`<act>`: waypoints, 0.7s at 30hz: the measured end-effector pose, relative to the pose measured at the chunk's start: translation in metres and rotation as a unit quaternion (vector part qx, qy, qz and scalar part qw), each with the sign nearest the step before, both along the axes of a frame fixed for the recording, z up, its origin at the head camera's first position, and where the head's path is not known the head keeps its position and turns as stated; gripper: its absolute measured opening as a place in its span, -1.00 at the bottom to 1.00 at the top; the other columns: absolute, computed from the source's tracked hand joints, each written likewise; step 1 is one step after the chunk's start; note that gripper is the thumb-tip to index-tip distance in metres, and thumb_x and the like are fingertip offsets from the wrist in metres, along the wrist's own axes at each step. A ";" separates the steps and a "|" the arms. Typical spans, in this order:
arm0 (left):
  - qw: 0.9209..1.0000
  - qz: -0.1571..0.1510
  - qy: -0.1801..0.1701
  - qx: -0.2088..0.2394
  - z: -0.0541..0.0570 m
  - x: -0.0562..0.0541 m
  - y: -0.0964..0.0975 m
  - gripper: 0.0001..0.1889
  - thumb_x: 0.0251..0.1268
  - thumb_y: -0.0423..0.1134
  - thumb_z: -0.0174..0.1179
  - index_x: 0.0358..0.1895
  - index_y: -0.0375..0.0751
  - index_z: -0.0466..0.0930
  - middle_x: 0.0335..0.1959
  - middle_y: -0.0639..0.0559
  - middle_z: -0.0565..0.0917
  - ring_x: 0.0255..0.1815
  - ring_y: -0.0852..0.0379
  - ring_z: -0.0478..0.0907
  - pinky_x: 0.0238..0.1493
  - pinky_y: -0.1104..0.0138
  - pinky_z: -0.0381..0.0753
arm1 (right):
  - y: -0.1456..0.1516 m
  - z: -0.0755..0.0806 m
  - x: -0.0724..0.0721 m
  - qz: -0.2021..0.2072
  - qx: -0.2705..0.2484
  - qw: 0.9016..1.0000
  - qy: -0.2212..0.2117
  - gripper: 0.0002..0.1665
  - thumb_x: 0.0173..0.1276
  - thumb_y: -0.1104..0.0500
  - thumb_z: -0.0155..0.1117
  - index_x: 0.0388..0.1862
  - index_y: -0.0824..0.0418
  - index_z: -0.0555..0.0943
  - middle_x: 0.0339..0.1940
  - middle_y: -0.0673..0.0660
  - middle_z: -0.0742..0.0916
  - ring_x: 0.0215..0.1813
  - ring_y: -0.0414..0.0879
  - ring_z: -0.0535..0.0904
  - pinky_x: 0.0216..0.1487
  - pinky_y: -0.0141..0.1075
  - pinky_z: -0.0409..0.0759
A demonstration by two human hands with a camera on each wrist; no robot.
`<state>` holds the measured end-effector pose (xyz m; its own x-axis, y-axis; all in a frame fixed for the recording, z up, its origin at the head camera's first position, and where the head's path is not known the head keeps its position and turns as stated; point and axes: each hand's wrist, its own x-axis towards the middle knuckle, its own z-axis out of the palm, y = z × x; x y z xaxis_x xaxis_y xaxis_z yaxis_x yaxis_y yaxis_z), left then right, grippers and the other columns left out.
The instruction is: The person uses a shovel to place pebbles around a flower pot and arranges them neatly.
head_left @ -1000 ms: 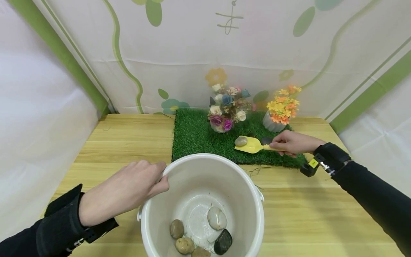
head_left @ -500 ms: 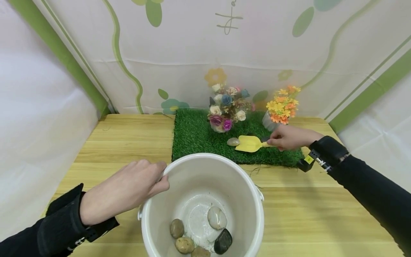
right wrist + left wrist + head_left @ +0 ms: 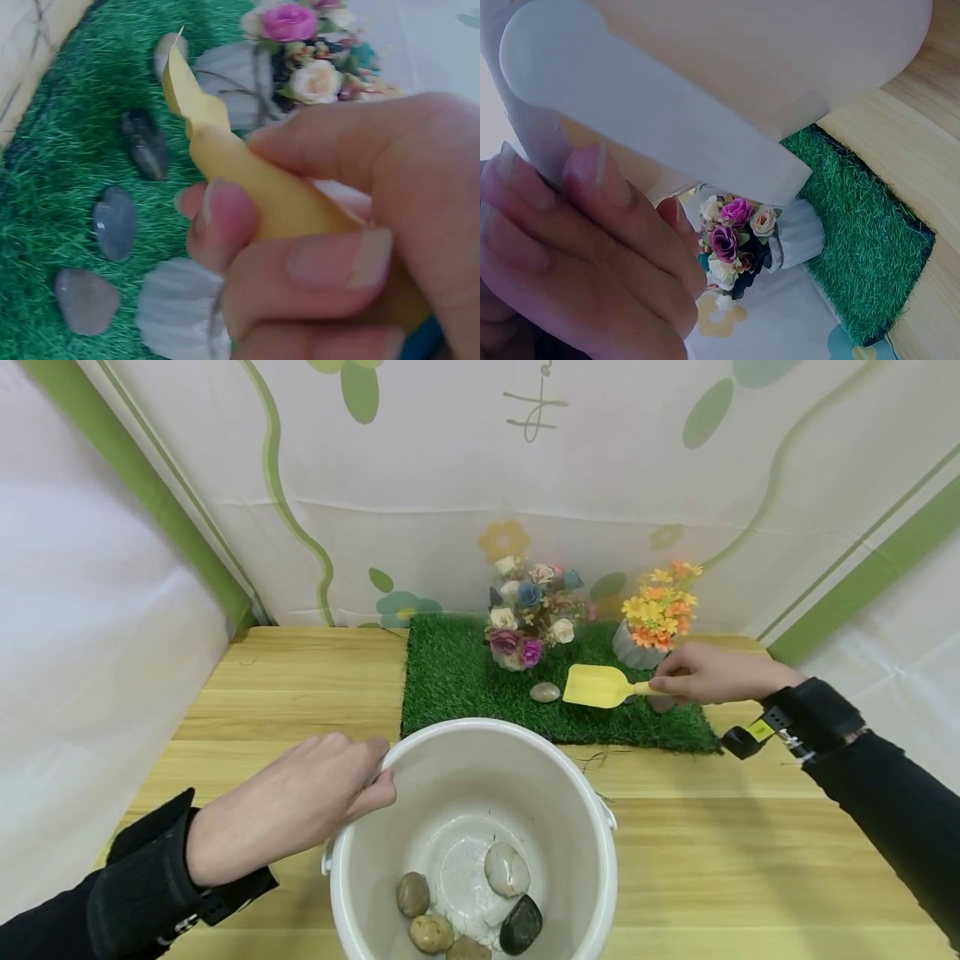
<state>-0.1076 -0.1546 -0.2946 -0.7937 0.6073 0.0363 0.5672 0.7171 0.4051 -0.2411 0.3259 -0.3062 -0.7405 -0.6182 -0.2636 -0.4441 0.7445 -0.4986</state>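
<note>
My left hand [image 3: 300, 797] grips the rim of a white bucket [image 3: 480, 727] on its left side. In the left wrist view its fingers [image 3: 622, 247] curl beside the bucket's white outer wall. Inside the bucket lie several stones, one of them a black stone [image 3: 521, 925] and one a pale stone [image 3: 507, 869]. My right hand [image 3: 708, 675] holds a yellow toy shovel [image 3: 597, 686] by its handle, the blade pointing left over the grass mat [image 3: 450, 681]. Just left of the blade's tip, a light brown stone [image 3: 544, 692] lies on the mat.
Behind the shovel stand a pot of mixed roses [image 3: 525, 618] and a pot of orange flowers [image 3: 660, 610]. In the right wrist view a dark stone [image 3: 145, 142], a grey stone [image 3: 115, 223] and a brownish stone [image 3: 87, 300] lie on the grass. A printed curtain [image 3: 420, 468] hangs behind the table.
The light brown stone overlapped the shovel's blade a second ago, then shifted left off its tip. The shovel has since moved right and away from it. My left hand and the bucket stay put.
</note>
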 end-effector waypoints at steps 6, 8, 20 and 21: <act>1.000 -0.002 -0.009 0.004 -0.001 0.000 0.000 -0.71 0.47 -0.22 0.07 -0.51 -0.01 0.36 -0.69 0.25 0.25 -0.75 0.40 0.27 -0.77 0.40 0.24 | 0.001 0.023 0.006 0.012 -0.054 0.998 0.021 -0.67 0.64 0.09 0.06 -0.41 0.01 0.57 -0.61 -0.07 0.47 -0.65 -0.19 0.19 -0.54 -0.26 0.31; 1.000 0.001 -0.009 0.002 0.001 0.000 0.000 -0.72 0.47 -0.22 0.07 -0.51 -0.02 0.37 -0.69 0.24 0.25 -0.75 0.39 0.27 -0.76 0.40 0.24 | -0.001 0.033 0.009 0.017 -0.076 0.997 0.026 -0.72 0.63 0.13 0.07 -0.34 0.02 0.62 -0.59 -0.03 0.48 -0.65 -0.15 0.19 -0.56 -0.25 0.31; 1.000 0.003 -0.021 0.000 0.003 0.001 -0.001 -0.73 0.45 -0.22 0.07 -0.50 -0.02 0.37 -0.68 0.23 0.23 -0.74 0.37 0.27 -0.74 0.40 0.24 | -0.040 0.107 0.054 0.028 -0.094 0.984 0.150 -0.72 0.54 0.24 0.21 -0.05 -0.17 0.71 -0.41 -0.10 0.63 -0.43 -0.13 0.46 -0.40 -0.28 0.39; 1.000 0.002 -0.021 0.002 0.003 0.000 -0.001 -0.73 0.45 -0.22 0.07 -0.50 -0.02 0.37 -0.68 0.23 0.24 -0.74 0.38 0.28 -0.74 0.40 0.25 | -0.045 0.112 0.058 0.042 -0.092 0.982 0.161 -0.70 0.52 0.25 0.23 -0.03 -0.18 0.71 -0.39 -0.13 0.64 -0.43 -0.15 0.47 -0.39 -0.29 0.40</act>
<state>-0.1072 -0.1555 -0.2913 -0.7974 0.6034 0.0050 0.5461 0.7182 0.4313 -0.1833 0.2814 -0.1939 -0.7119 -0.6954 0.0983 -0.6564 0.6089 -0.4454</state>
